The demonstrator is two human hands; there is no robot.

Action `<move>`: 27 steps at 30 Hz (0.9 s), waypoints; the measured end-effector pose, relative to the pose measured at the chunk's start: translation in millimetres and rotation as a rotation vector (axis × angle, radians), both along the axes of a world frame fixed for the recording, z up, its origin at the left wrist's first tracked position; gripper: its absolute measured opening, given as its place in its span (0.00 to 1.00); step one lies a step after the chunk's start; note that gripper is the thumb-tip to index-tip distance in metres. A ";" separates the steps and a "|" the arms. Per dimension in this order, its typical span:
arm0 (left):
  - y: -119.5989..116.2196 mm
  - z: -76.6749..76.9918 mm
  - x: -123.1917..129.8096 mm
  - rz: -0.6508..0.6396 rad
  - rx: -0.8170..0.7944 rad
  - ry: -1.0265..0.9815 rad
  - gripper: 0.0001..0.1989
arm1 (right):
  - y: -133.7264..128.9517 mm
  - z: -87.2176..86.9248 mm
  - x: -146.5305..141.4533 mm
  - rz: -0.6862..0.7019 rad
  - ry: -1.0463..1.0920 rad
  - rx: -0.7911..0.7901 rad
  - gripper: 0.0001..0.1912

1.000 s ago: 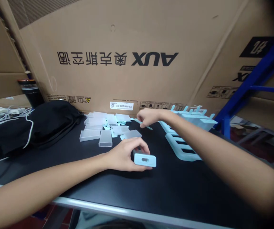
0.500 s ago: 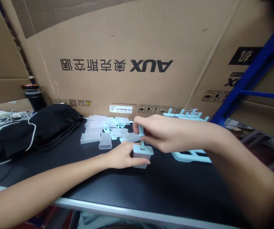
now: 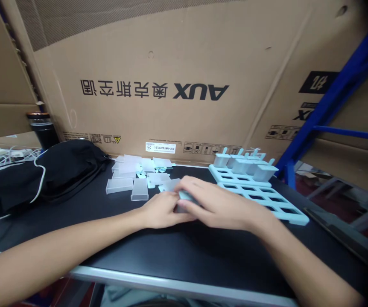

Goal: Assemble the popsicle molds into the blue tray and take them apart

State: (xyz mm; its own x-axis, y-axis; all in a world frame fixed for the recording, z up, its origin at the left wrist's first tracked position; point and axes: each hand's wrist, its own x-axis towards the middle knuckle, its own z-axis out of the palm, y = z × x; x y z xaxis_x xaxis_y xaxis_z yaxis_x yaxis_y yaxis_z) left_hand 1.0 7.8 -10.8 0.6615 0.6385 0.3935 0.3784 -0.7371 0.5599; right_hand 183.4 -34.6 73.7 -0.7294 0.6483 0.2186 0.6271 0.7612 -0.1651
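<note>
My left hand is closed around a small clear popsicle mould with a light-blue lid, low over the black tabletop. Over the top of that mould my right hand is curled, its fingers gripping the lid end and covering most of it. The stick is hidden beneath the right hand. Beyond my hands, to the left, lie several loose clear mould cups with light-blue pieces among them.
To the right stands a light-blue rack with rectangular slots; several lidded moulds sit in its far part. A black bag, white cables and a dark bottle are at left. A large cardboard box walls the back.
My right hand has come down from holding the light-blue stick above the lid to closing over the mould's top. The stick is no longer visible. More of the rack shows now.
</note>
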 end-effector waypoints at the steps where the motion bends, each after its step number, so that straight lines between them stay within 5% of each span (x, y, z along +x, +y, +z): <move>1: 0.8 -0.7 -0.3 0.029 0.006 -0.036 0.10 | 3.8 -7.9 -6.0 -0.015 0.008 0.061 0.10; 7: 6.7 -1.7 -0.7 0.314 0.106 -0.277 0.15 | 22.3 -40.5 -31.0 -0.180 0.271 0.360 0.23; 16: 11.2 -4.8 -2.6 0.347 0.148 -0.285 0.19 | 16.9 -56.3 -38.2 -0.216 0.335 0.598 0.29; 23: 4.5 1.0 -2.4 0.303 0.114 -0.161 0.13 | 34.4 -37.4 -15.0 -0.144 0.382 0.633 0.19; 27: -6.6 9.5 -2.8 0.309 0.150 -0.010 0.15 | 61.8 -18.7 38.8 -0.442 0.461 0.711 0.19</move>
